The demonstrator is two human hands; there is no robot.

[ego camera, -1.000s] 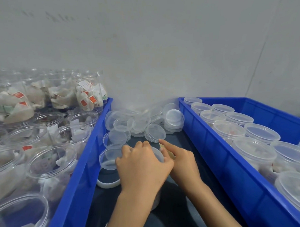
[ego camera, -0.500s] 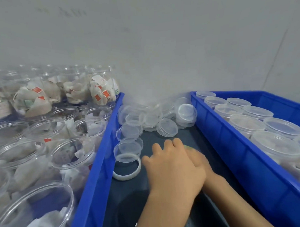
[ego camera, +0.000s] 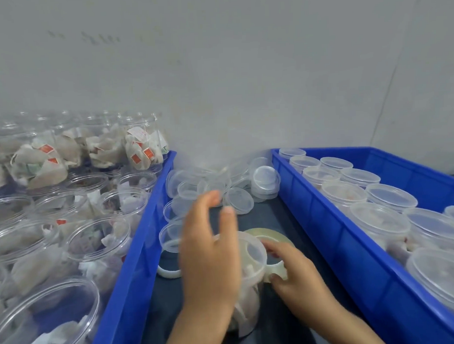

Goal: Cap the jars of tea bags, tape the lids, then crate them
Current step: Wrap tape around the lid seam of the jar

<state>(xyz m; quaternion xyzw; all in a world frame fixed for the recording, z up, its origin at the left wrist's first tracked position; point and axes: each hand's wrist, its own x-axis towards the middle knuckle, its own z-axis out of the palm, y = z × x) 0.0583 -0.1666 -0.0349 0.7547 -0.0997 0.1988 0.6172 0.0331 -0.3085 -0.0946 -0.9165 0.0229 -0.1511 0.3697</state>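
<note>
A clear capped jar of tea bags (ego camera: 251, 279) stands on the dark surface between two blue crates. My left hand (ego camera: 210, 252) covers its left side, with blurred fingers spread and raised above the lid. My right hand (ego camera: 296, 282) is at the jar's right side and pinches a short strip of tape (ego camera: 275, 271) stretched from the lid's edge. The clear tape roll (ego camera: 270, 236) lies just behind the jar, against my right fingers.
The left blue crate (ego camera: 136, 265) holds several open jars of tea bags (ego camera: 97, 243). Several capped jars (ego camera: 376, 218) fill the right blue crate (ego camera: 333, 235). Loose clear lids (ego camera: 221, 185) pile up by the wall. An empty tape ring (ego camera: 170, 273) lies left of my hands.
My left hand's fingers have lifted off the lid and spread. My right hand has come out to the jar's right side, with the tape strip and roll now showing.
</note>
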